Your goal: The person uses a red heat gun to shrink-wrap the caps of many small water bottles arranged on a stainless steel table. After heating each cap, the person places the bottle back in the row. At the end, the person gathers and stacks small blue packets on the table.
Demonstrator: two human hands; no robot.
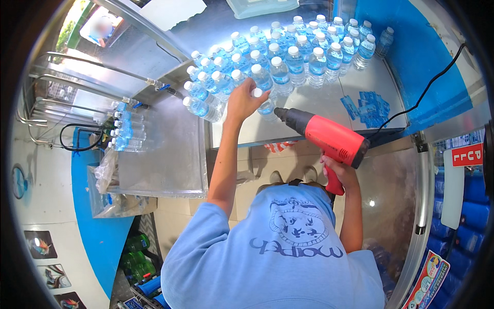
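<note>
1. Water bottle (266,109), one, clear with a white cap and a blue label, upright near the front edge of the white counter (309,114).
2. Labels and writing: the bottles' blue bands carry print too fine to make out. The blue shirt (272,252) bears a dark crest above a line of lettering, upside down in this view. A red sign (467,154) with white capitals sits at right; a colourful printed poster (428,280) is below it.
3. Left hand (243,100): thumb and fingers curve around the cap end of the bottle, parted only about as wide as the cap. The body lies below the fingertips.
4. Right hand (337,167): fingers wrapped around the handle of the heat gun (337,139), red with a black nozzle. The nozzle tip is just beside the bottle's right side; contact cannot be told.
5. Counts: one heat gun, one bottle in hand. Bottle cluster (296,67) behind: nearly forty capped bottles, overlap preventing an exact figure. Side row (128,131) on the steel surface (170,154) at left: about five or six. Loose blue labels (368,108) on the counter at right: a scattered pile, overlapping, not countable.
</note>
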